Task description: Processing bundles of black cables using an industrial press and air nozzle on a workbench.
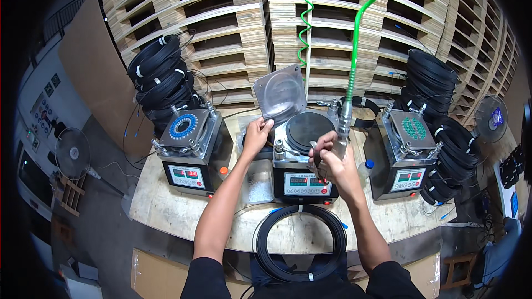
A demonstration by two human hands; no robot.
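Observation:
My left hand (pixel 257 137) is closed on the lower edge of a square metal plate (pixel 281 92) with a round raised middle, held tilted up behind the centre machine. In my right hand (pixel 334 158) is a silver air tool (pixel 345 123), upright at its hose end; my fingers hide its working end. A green coiled hose (pixel 354 55) runs up from it. Between the hands stands the centre polishing machine (pixel 280 180), its dark round disc (pixel 310 132) uncovered, with metal corner clamps around it and a lit panel on its front.
A left machine (pixel 188 133) carries a plate ringed with blue pieces; a right machine (pixel 410 130) carries green ones. A clear tub (pixel 260 187) and a blue-capped bottle (pixel 366 170) flank the centre machine. Coiled black cable (pixel 301 210) lies at the table's front edge. Pallets (pixel 221 16) rise behind.

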